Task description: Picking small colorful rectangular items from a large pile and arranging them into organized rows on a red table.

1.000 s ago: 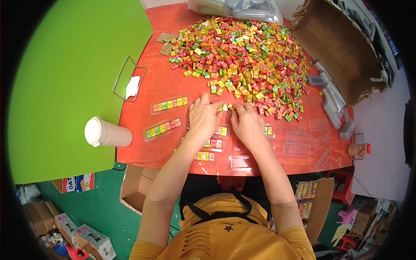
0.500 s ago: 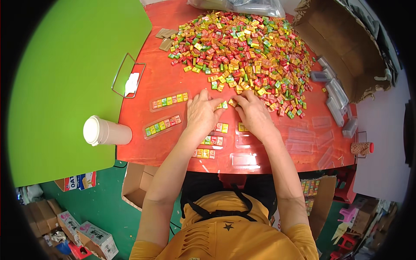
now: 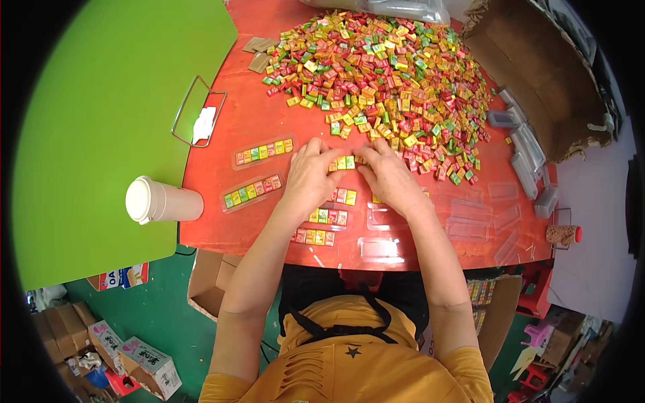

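Observation:
Between my hands, just below the big heap, is a short row of small, brightly wrapped packets [image 3: 345,162] in green and yellow. My left hand [image 3: 310,176] pinches the row's left end. At its right end, the fingertips of my right hand [image 3: 391,180] close on a small orange packet [image 3: 360,160], partly hidden by the fingers. Left of my left hand lie two clear plastic trays, an upper filled tray [image 3: 264,152] and a lower filled tray [image 3: 252,193]. More rows of packets [image 3: 328,216] in trays sit by my left forearm, partly covered.
A large heap of packets [image 3: 383,80] spreads over the red table [image 3: 228,235]. Empty clear trays [image 3: 381,248] lie near the front edge, with more trays [image 3: 468,221] to the right. A white cup [image 3: 164,201] stands left; an open cardboard box [image 3: 537,74] leans at far right.
My right hand has moved slightly left, bringing its packet against the row in my left hand. The gap between them has closed, and more of the row shows.

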Demonstrator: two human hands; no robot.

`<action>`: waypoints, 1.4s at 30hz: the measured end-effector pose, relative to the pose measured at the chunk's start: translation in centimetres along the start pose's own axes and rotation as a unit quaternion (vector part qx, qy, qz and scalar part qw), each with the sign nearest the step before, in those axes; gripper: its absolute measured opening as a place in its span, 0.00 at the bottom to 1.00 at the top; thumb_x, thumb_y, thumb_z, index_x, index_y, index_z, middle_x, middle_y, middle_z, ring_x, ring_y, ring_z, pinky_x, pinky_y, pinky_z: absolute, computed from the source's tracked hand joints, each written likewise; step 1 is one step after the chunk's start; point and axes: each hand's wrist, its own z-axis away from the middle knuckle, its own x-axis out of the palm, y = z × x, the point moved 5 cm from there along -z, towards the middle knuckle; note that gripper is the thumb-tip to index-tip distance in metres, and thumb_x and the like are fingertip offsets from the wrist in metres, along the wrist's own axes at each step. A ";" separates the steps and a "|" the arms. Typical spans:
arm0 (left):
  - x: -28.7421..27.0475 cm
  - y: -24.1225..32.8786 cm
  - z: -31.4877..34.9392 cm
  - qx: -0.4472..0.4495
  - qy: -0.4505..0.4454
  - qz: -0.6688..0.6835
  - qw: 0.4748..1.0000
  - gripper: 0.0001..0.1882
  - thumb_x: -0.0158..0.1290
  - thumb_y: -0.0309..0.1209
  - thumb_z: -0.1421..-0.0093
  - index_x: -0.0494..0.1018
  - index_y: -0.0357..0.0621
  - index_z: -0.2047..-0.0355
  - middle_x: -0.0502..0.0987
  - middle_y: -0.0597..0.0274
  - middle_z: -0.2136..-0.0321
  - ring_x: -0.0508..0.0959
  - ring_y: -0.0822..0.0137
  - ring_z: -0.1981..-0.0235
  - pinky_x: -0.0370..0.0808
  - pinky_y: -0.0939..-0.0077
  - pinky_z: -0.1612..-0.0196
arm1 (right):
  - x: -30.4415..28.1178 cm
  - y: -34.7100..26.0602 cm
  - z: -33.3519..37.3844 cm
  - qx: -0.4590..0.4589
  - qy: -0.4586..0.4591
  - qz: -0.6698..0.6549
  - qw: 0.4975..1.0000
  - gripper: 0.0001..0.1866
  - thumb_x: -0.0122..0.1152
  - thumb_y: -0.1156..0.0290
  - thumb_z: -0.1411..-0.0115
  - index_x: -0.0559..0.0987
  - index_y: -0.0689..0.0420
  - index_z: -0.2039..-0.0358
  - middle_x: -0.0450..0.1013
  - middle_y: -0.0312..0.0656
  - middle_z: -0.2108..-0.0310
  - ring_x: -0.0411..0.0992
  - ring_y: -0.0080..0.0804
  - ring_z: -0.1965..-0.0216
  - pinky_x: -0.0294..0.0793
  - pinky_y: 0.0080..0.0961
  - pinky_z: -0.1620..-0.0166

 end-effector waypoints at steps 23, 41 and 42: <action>0.1 0.6 0.2 -0.026 -0.022 -0.060 0.998 0.25 0.71 0.40 0.46 0.83 0.47 0.49 0.74 0.58 0.55 0.75 0.55 0.49 0.71 0.57 0.45 | -6.0 5.7 -2.5 0.066 0.172 0.128 0.974 0.15 0.64 0.72 0.37 0.81 0.61 0.50 0.76 0.51 0.54 0.78 0.52 0.56 0.79 0.44 0.51; 0.3 0.7 0.3 -0.011 -0.010 -0.075 0.997 0.21 0.71 0.38 0.46 0.86 0.57 0.51 0.73 0.62 0.58 0.75 0.60 0.51 0.70 0.59 0.48 | -3.0 1.2 2.7 0.003 0.029 -0.002 1.000 0.21 0.68 0.72 0.37 0.79 0.58 0.43 0.72 0.52 0.46 0.77 0.53 0.50 0.78 0.43 0.47; 0.4 0.7 0.3 -0.012 -0.010 -0.074 0.997 0.21 0.71 0.38 0.46 0.86 0.57 0.51 0.73 0.62 0.58 0.75 0.60 0.51 0.70 0.59 0.48 | -2.9 1.0 2.6 -0.002 0.033 -0.002 0.999 0.21 0.68 0.72 0.37 0.79 0.58 0.43 0.72 0.52 0.46 0.77 0.53 0.50 0.78 0.43 0.47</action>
